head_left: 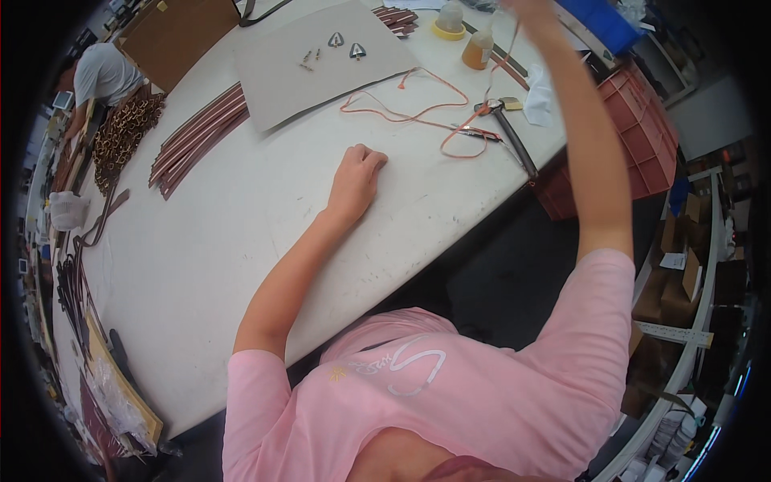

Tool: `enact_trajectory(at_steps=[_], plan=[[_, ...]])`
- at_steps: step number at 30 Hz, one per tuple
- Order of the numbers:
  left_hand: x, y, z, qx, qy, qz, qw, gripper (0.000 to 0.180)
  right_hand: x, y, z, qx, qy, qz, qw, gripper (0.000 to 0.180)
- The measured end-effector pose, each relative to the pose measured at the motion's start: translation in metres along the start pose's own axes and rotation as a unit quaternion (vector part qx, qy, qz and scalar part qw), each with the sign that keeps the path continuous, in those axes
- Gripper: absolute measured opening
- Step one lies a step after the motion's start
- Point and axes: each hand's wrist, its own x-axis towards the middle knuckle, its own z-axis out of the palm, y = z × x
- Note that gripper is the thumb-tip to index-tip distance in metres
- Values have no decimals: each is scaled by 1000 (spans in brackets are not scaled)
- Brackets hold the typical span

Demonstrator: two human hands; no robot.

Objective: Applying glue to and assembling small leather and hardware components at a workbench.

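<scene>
My left hand (359,183) rests on the white table with its fingers curled closed. Whatever they may hold is hidden. My right arm reaches to the far right, where my right hand (526,10) is cut off by the upper edge and its fingers do not show clearly. An orange cord (438,107) loops over the table, and one stretch of it runs up toward that hand. Below it stand a bottle of amber liquid (478,50) and a yellow-based clear bottle (449,20). A hammer (514,140) lies near the table edge beside a slim pointed tool (478,133).
A grey board (321,88) carries two triangular metal pieces (357,51) and several small metal parts. Brown strips (205,136) lie left of it, near a heap of brass-coloured chain (124,136). A red crate (634,128) stands at right. Another person (108,76) works far left.
</scene>
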Motion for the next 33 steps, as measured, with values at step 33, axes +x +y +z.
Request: enact_trajectory(at_steps=[33], plan=[[67, -30, -63, -31, -207, -241, 948, 9, -114, 190, 85, -439, -126, -175, 872, 28]])
